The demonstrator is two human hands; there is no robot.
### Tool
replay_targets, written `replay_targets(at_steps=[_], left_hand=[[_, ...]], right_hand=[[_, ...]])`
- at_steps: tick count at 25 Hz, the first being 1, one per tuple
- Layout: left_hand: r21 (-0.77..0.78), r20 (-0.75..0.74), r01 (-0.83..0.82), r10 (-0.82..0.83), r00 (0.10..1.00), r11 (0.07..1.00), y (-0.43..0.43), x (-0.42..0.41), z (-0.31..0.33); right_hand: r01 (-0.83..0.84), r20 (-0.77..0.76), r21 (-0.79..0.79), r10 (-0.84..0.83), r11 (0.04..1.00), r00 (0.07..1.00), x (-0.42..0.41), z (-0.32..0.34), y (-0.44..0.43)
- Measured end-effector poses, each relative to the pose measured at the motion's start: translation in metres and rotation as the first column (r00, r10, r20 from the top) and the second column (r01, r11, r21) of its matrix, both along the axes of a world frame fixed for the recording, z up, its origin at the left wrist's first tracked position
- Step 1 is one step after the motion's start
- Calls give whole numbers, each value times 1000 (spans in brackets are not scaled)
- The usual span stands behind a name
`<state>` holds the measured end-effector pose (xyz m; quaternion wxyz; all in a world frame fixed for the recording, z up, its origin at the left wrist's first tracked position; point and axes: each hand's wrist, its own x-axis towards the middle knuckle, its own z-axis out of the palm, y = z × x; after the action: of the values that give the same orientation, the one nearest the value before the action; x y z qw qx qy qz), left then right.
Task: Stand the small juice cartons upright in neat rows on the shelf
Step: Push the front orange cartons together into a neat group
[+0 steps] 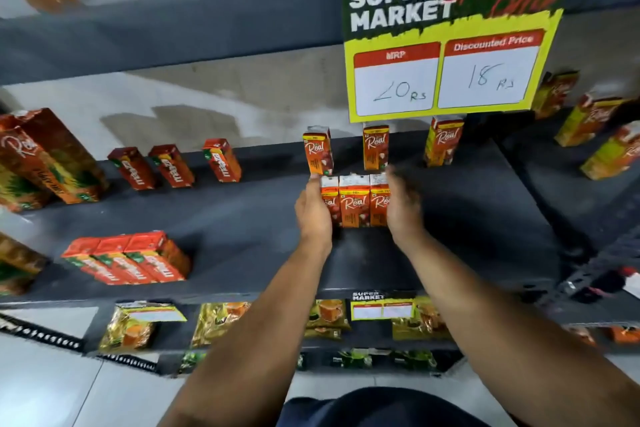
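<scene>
Dark grey metal forms the shelf (242, 218), seen from above in a supermarket aisle with pale floor tiles below. A yellow price sign (446, 45) hangs from the shelf above. Larger cartons (45, 163) and red drink boxes (138, 258) are kept well apart to the left. Mid-shelf, a row of three small juice cartons (353, 203) is stood upright and pressed between two flat palms: the left hand (313, 208) against one end, the right hand (401, 208), blurred, against the other. Three more cartons (375, 147) are spaced out just behind. Uneven pressure would likely buckle the row, and knuckles pushed too far back could topple the rear cartons.
</scene>
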<state>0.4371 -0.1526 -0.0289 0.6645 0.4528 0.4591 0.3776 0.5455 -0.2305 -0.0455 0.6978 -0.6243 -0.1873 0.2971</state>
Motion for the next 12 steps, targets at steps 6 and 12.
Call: replay_targets(at_steps=[6,12], left_hand=[[46,-30,19,-17,999,999,-11,1,-3],[-56,-48,47,-50,998,997,-55,3,5]], right_hand=[[-17,49,-32,19,999,999,14,-1,-2],[86,-11,-43,-87,995,996,23,-9,-45]])
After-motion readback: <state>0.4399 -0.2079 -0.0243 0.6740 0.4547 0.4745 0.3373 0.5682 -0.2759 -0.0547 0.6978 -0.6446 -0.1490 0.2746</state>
